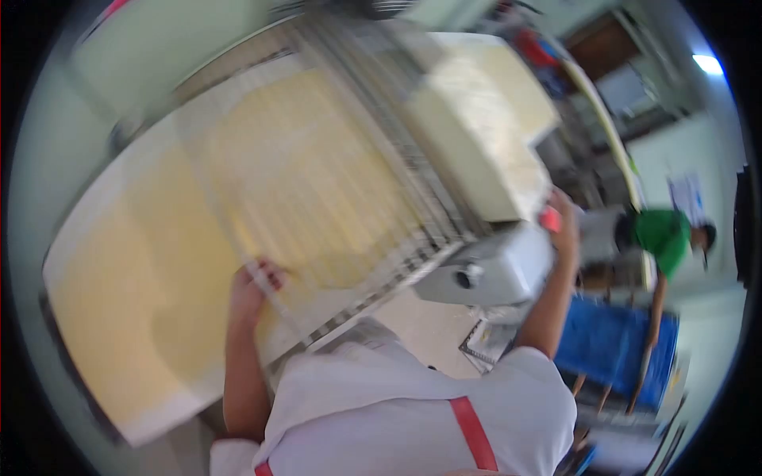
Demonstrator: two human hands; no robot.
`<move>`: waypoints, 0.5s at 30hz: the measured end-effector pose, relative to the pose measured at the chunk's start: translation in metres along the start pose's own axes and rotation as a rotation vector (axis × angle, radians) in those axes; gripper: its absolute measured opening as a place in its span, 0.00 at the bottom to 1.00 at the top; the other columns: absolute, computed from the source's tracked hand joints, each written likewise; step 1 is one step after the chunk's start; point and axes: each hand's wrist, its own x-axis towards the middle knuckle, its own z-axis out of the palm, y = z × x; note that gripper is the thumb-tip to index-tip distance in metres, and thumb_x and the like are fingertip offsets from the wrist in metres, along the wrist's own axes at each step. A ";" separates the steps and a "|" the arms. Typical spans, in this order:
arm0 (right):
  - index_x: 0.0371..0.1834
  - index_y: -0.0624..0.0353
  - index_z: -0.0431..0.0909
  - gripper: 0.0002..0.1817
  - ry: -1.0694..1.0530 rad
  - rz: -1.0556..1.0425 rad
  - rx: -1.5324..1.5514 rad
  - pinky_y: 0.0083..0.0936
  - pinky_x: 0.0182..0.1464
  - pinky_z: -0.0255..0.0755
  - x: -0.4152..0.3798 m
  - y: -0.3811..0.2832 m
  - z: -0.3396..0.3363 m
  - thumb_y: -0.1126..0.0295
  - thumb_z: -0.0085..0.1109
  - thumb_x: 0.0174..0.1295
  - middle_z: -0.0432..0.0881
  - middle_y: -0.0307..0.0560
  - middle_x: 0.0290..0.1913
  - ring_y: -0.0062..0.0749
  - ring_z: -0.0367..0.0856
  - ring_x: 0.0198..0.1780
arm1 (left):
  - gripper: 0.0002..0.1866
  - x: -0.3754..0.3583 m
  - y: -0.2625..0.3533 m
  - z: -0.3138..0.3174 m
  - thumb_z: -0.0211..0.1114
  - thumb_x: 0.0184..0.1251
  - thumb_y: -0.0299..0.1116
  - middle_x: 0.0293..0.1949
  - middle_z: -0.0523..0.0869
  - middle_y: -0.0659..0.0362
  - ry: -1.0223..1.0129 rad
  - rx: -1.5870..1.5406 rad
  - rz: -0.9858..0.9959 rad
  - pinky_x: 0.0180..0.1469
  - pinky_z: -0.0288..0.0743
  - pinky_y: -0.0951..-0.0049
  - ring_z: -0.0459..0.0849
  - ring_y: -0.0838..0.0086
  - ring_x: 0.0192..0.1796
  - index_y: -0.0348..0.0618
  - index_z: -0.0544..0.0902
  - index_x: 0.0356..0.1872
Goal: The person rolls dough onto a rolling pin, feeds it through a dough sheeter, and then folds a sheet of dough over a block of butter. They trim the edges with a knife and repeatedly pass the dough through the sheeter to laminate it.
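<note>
A wide sheet of yellow dough (171, 262) lies on the belt of a dough sheeter, running under a wire safety guard (317, 170). My left hand (252, 289) is closed around the guard's near edge bar, just above the dough; motion blurs its fingers. My right hand (564, 222) reaches to the side of the machine's head (476, 135), its fingers curled around a red knob (549, 218). The pale housing (496, 266) below the head has a dark round fitting.
More dough lies on the far belt (508, 79) beyond the head. At right, a person in a green shirt (663, 234) stands by a rack with a blue cover (611, 345). A pale wall (151, 47) runs behind the machine.
</note>
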 end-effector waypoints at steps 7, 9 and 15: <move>0.50 0.55 0.81 0.17 -0.280 0.179 0.408 0.26 0.52 0.69 0.034 -0.006 -0.023 0.59 0.59 0.63 0.81 0.44 0.47 0.30 0.76 0.48 | 0.19 -0.044 0.006 0.008 0.54 0.72 0.35 0.51 0.79 0.53 0.409 -0.004 0.385 0.59 0.72 0.68 0.79 0.69 0.53 0.36 0.71 0.59; 0.53 0.56 0.78 0.19 -0.346 0.095 0.516 0.26 0.57 0.64 0.039 0.003 -0.023 0.58 0.59 0.63 0.78 0.43 0.52 0.28 0.72 0.54 | 0.19 -0.050 0.007 0.017 0.54 0.73 0.36 0.53 0.78 0.52 0.491 -0.022 0.476 0.61 0.70 0.68 0.77 0.68 0.55 0.36 0.71 0.59; 0.56 0.57 0.76 0.21 -0.402 -0.119 0.629 0.30 0.61 0.64 0.039 0.016 -0.013 0.60 0.60 0.61 0.78 0.46 0.55 0.35 0.74 0.57 | 0.17 -0.126 -0.043 0.077 0.55 0.73 0.35 0.52 0.79 0.53 0.798 -0.115 0.590 0.60 0.70 0.69 0.77 0.69 0.55 0.37 0.73 0.57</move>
